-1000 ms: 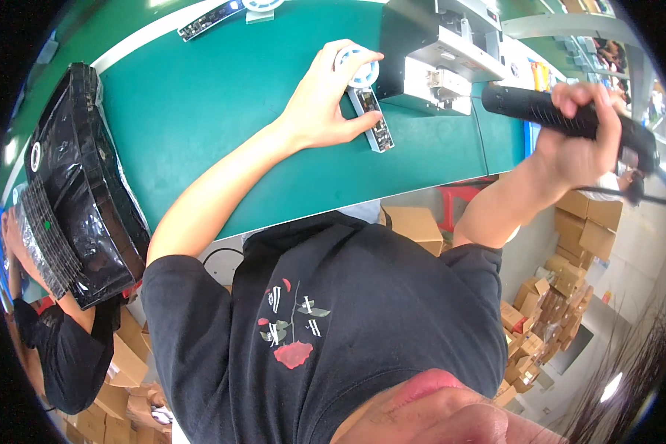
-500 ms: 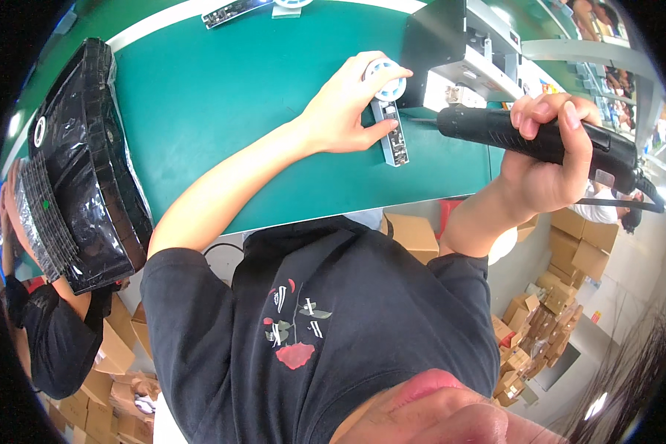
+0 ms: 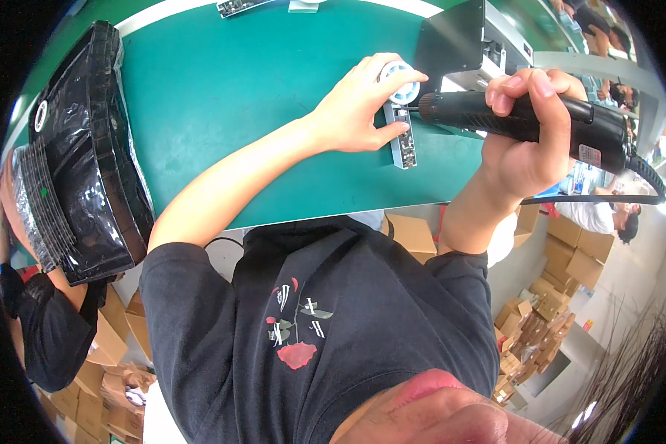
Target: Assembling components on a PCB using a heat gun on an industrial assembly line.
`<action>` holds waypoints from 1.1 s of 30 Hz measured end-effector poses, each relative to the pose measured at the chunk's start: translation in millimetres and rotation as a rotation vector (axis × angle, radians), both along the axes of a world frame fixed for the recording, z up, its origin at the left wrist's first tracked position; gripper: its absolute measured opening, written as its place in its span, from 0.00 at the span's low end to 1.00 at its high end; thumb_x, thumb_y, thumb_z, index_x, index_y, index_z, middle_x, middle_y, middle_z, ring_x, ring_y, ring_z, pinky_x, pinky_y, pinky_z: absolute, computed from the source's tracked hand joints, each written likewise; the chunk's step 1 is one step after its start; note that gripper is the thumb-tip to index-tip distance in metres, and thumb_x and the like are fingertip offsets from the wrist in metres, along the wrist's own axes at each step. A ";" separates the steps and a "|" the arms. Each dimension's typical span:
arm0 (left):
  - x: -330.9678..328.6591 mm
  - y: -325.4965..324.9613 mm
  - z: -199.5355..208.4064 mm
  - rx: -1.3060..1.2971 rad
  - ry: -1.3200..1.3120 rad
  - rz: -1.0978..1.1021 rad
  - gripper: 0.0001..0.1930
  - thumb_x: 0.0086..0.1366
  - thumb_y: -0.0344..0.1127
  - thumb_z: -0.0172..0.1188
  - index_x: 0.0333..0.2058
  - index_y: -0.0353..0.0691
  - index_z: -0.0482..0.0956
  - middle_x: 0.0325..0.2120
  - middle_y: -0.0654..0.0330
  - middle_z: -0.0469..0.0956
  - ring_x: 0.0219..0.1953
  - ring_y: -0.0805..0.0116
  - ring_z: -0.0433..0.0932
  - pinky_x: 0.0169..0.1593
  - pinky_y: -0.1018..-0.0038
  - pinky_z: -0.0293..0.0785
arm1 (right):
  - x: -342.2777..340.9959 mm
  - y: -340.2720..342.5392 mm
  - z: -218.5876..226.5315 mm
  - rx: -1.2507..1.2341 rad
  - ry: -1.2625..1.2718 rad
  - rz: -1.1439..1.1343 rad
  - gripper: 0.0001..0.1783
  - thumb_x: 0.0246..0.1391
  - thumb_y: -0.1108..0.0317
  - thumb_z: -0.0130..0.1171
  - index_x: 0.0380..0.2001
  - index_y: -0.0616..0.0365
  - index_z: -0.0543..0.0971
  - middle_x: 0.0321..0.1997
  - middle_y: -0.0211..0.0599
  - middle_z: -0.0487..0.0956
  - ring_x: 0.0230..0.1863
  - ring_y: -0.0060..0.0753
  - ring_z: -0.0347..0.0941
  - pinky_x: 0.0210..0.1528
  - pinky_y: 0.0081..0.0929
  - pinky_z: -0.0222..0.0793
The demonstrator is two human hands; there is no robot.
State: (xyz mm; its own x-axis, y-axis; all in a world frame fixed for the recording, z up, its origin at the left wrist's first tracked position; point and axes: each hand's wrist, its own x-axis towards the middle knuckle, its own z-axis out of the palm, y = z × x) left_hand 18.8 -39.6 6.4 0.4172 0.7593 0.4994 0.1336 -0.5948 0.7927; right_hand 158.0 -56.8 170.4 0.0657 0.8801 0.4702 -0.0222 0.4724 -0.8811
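Note:
My left hand [image 3: 357, 109] grips a small device against the table, fingers round its white-and-blue wheel [image 3: 405, 90] and thumb on its narrow grey housing [image 3: 405, 154]. A circuit board with small parts shows along the housing. In my right hand [image 3: 529, 144] is a black electric screwdriver [image 3: 462, 112], held nearly level with its cord trailing right. Its thin bit points left and meets the housing's side just below the wheel; whether it sits on a screw is too small to tell.
A dark-sided metal box machine [image 3: 451, 41] stands behind the screwdriver. A plastic-wrapped black bin [image 3: 89, 163] is at the left edge of the green table [image 3: 222, 89]. Another similar board [image 3: 237, 7] lies at the far edge. Cardboard boxes [image 3: 411, 237] stand below; other people are beyond.
My right hand has brought the screwdriver left, so its bit is now at the device's housing. The left hand keeps its grip on the device. The whole view has shifted slightly.

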 end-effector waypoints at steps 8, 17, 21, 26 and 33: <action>-0.6 -1.9 -4.6 -0.011 0.001 0.018 0.38 0.48 0.30 0.71 0.60 0.48 0.69 0.55 0.46 0.66 0.62 0.46 0.63 0.64 0.57 0.63 | -8.7 2.1 -5.3 -0.019 -0.008 -0.014 0.03 0.52 0.77 0.54 0.31 0.62 0.73 0.22 0.45 0.74 0.19 0.34 0.66 0.26 0.33 0.66; 1.3 3.2 -1.4 0.024 0.010 0.017 0.38 0.49 0.30 0.71 0.61 0.48 0.68 0.55 0.46 0.66 0.62 0.44 0.62 0.65 0.55 0.61 | -3.7 5.8 -12.5 0.048 0.034 0.226 0.04 0.48 0.79 0.53 0.28 0.61 0.69 0.19 0.41 0.71 0.15 0.28 0.61 0.21 0.29 0.63; 1.0 -1.7 -0.1 0.024 0.020 0.012 0.39 0.49 0.30 0.71 0.61 0.48 0.68 0.55 0.45 0.66 0.62 0.44 0.62 0.65 0.56 0.61 | -0.7 2.5 -17.0 0.088 0.150 0.359 0.10 0.47 0.86 0.59 0.30 0.64 0.70 0.20 0.36 0.71 0.19 0.26 0.70 0.22 0.22 0.69; 2.2 -2.0 0.4 -0.025 0.011 -0.008 0.39 0.48 0.31 0.72 0.62 0.48 0.67 0.57 0.45 0.64 0.62 0.44 0.62 0.65 0.56 0.60 | 17.6 4.4 0.7 0.122 0.082 0.223 0.05 0.52 0.77 0.59 0.31 0.65 0.74 0.22 0.44 0.76 0.19 0.30 0.71 0.23 0.25 0.69; -2.2 -5.2 16.7 0.165 0.155 0.212 0.33 0.48 0.36 0.73 0.55 0.47 0.75 0.52 0.49 0.67 0.57 0.52 0.66 0.60 0.58 0.65 | 68.6 6.2 76.1 0.471 0.509 -0.357 0.10 0.46 0.61 0.56 0.24 0.54 0.71 0.24 0.37 0.73 0.21 0.28 0.65 0.30 0.30 0.61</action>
